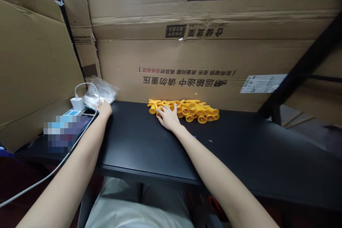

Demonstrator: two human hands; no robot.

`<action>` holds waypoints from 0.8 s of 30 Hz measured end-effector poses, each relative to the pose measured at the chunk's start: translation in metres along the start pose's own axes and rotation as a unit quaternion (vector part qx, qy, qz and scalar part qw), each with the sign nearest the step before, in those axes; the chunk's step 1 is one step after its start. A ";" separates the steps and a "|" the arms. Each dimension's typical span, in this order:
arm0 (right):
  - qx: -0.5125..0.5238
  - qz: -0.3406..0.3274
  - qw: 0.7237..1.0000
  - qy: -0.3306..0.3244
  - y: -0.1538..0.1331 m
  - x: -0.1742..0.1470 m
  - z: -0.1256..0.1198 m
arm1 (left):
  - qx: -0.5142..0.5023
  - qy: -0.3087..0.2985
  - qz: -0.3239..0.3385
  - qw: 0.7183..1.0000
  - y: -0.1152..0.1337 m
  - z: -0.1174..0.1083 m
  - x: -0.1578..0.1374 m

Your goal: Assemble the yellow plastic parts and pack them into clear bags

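So there's a heap of orange-yellow, trumpet-shaped pieces that look like plastic [201, 112] sitting around the middle of the back edge of a flat black desk [144, 142], right up near a printed brown cardboard wall [125, 64]. The heap's long axis runs side to side, pretty much along that back edge, while most of the flared open ends I can see face the near edge. The right hand [169, 117] is clearly the nearer of the 2: it's palm down with fingers spread, touching the heap at its left end, so most of the pieces lie off to that hand's right. The left hand [105, 108] is way over toward the desk's back left corner, at the near side of a crinkly clear plastic bag [103, 91]. From there the heap lies off to the right, well apart. Its fingers are mostly hidden, so I can't tell if they're pinching the bag or just resting by it. Also in that corner, left of the bag, there's a boxy white charger [77, 103] with a thin white cable [55, 171] that loops past the left forearm.
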State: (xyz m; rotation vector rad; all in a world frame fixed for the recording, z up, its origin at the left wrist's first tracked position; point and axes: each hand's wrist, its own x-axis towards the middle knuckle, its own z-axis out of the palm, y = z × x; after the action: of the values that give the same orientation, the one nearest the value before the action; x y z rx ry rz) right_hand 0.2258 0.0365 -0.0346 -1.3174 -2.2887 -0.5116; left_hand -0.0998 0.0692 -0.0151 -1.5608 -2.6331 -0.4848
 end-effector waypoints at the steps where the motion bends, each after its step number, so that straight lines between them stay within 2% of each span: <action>1: -0.004 0.001 1.000 -0.005 0.000 0.000 0.000 | 0.009 -0.002 0.004 1.000 0.000 0.000 0.001; 10: -0.038 0.009 0.999 -0.011 -0.001 0.001 0.002 | 0.047 0.038 0.080 0.995 -0.003 -0.005 0.001; 14: -0.048 0.023 0.999 -0.010 -0.005 0.004 0.002 | 0.051 0.073 0.177 0.980 0.006 -0.008 -0.004; 17: -0.044 0.031 0.999 -0.005 -0.006 0.005 0.002 | 0.029 0.093 0.273 0.957 0.023 -0.012 -0.015; 21: -0.033 0.032 0.999 0.000 -0.006 0.005 0.003 | -0.039 0.062 0.392 0.917 0.047 -0.014 -0.036; 24: -0.025 0.031 0.999 0.006 -0.006 0.005 0.003 | -0.070 0.037 0.413 0.907 0.056 -0.010 -0.053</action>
State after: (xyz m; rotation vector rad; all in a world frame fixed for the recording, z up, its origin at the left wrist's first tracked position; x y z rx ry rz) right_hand 0.2183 0.0385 -0.0348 -1.4005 -2.2306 -0.5580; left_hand -0.0270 0.0462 -0.0020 -2.4024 -1.6469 -0.6318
